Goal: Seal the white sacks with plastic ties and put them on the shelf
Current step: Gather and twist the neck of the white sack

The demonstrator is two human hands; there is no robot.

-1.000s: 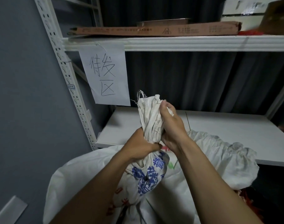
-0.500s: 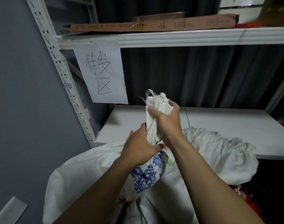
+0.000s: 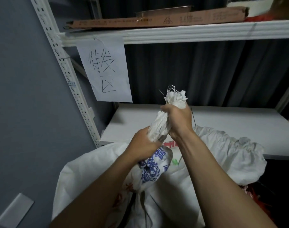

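Standing nearly upright, the gathered neck (image 3: 163, 122) of the white sack (image 3: 150, 170) runs from about 7 o'clock at its base to 1 o'clock at its frayed tip, leaning a little toward the shelf. The sack's printed body hangs below the wrists, in front of the lower shelf board (image 3: 231, 127) and not yet on it. The right hand (image 3: 178, 120) is clenched round the upper part of the neck, just under the tuft. The left hand (image 3: 145, 143) grips the base of the neck at 7 o'clock from the right, the two stacked along that axis. No plastic tie is visible in either hand, so the sack looks unsealed. A tie would likely go in the short stretch between the fists; the left hand sits nearer that throat. Another white sack (image 3: 231, 153) slumps at 3 o'clock, its mouth ruffled.
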